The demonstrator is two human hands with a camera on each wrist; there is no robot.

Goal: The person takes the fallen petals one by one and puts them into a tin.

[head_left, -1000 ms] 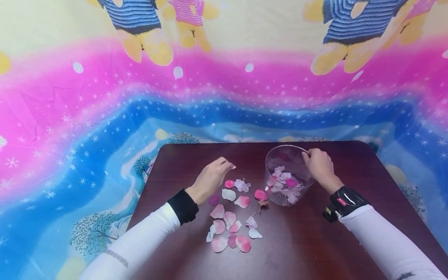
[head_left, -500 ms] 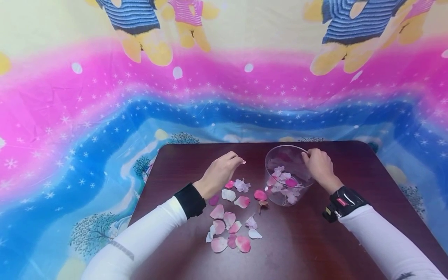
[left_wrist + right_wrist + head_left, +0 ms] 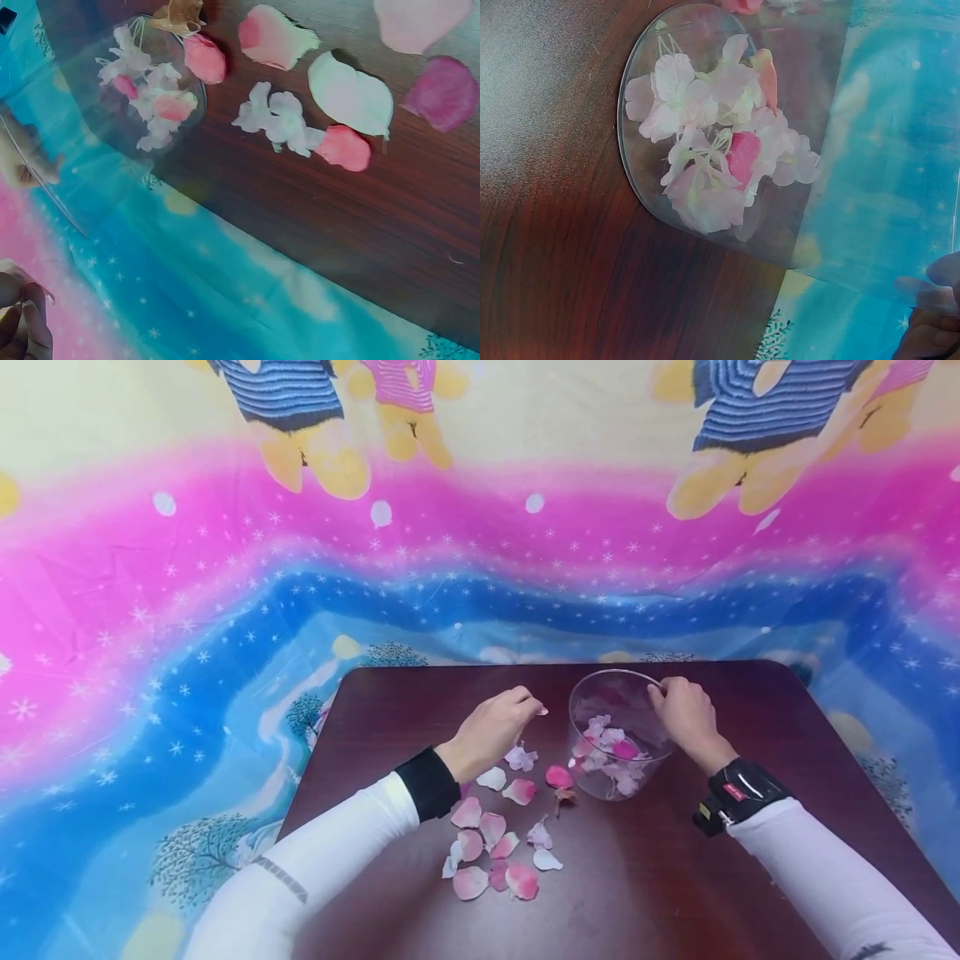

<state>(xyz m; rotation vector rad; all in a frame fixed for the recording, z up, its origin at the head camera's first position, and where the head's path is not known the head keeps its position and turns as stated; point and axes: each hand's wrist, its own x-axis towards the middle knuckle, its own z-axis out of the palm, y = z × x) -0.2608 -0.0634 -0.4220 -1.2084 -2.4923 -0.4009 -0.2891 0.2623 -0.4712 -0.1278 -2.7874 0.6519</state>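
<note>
Now we look at the dark wooden table (image 3: 660, 893) filling the lower centre of the head view, with the clear round container (image 3: 617, 735) standing right of centre. Inside it we see white blossoms and pink petals heaped on the bottom (image 3: 720, 150). The right hand (image 3: 686, 714) grips the container's far right rim, fingers curled over the edge. Left of it, the left hand (image 3: 495, 727) hovers with a small pink petal (image 3: 542, 712) pinched at its fingertips, just short of the container's rim. Below that hand, we spot loose petals (image 3: 491, 852) scattered across the wood, pink and white.
</note>
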